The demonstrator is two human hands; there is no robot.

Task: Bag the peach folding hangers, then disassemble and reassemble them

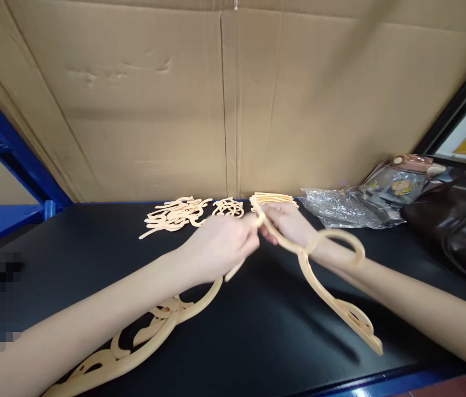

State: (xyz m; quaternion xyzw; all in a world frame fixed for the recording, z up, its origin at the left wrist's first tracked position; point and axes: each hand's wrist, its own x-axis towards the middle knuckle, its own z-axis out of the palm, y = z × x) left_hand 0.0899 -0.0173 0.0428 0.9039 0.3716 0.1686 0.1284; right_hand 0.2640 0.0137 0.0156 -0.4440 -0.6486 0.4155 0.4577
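The fingers of the left hand [225,242] are curled tightly together, clamped on a thin cream strip [235,271] whose tip is seen poking out below the fist, down and to the left. By the right hand [286,219] the upper end of a cream hanger [305,266] is gripped from behind, with its fingers bent around it; the exact hold of the fingertips is partly hidden. The hanger is held up in front of the right forearm, above the black table [225,342], its long axis slanted from the two hands down to the right, its free end pointed toward the near edge. Its hook is curved out over the forearm. Whether strip and hanger are joined at the fingertips cannot be told. Below the left forearm, other hangers [159,337] are partly covered, their long outer curve slanted down to the left. Beyond the hands, a pile of curved pieces [179,214], a smaller pile of hooks [228,208] and a stack of straight strips [274,199] are set along the back, before a cardboard wall [146,121]. To the right, crumpled clear plastic [348,207] and a dark bag [456,215] are seen.
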